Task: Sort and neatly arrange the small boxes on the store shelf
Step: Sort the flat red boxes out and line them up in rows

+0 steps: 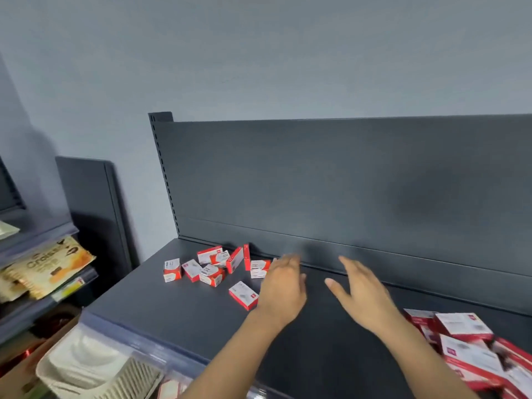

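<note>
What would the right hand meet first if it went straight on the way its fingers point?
Probably the back panel: the right hand points at it with no small boxes in between, though depth is unclear.

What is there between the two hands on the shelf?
Nothing: in the head view, only bare dark shelf shows between the left hand and the right hand. The small boxes lie off to either side.
</note>
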